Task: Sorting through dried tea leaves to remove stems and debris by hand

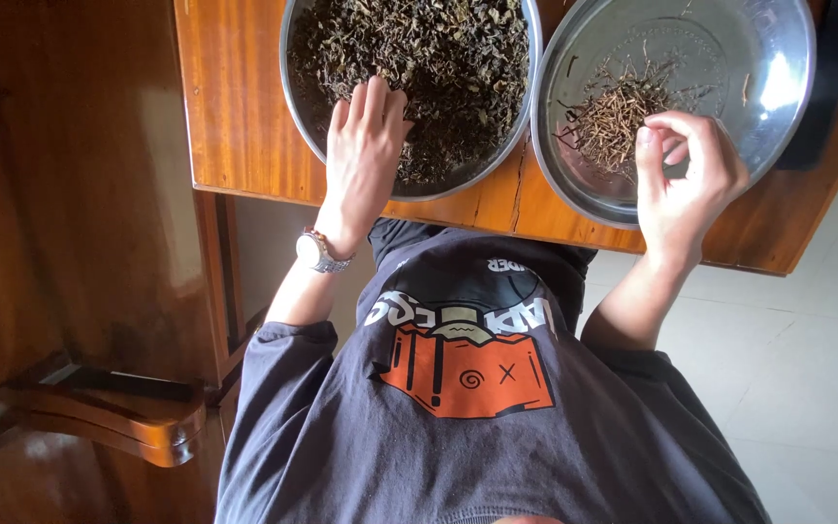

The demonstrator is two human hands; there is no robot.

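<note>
Head view: our left hand (366, 146) lies flat, open, on light, crumbly dried leaves (429, 68) in the left bowl (295, 97) on the desk (235, 107); right hand (686, 175), beside that bowl, pinches w/ fingertips over brittle stems (613, 116), best taken gently.

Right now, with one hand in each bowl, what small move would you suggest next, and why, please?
Probably open the right hand over the small pile of stems in the right bowl: its fingertips are pinched together just above it. The left hand lies flat on the dark dried leaves, placed to pick more.
</note>
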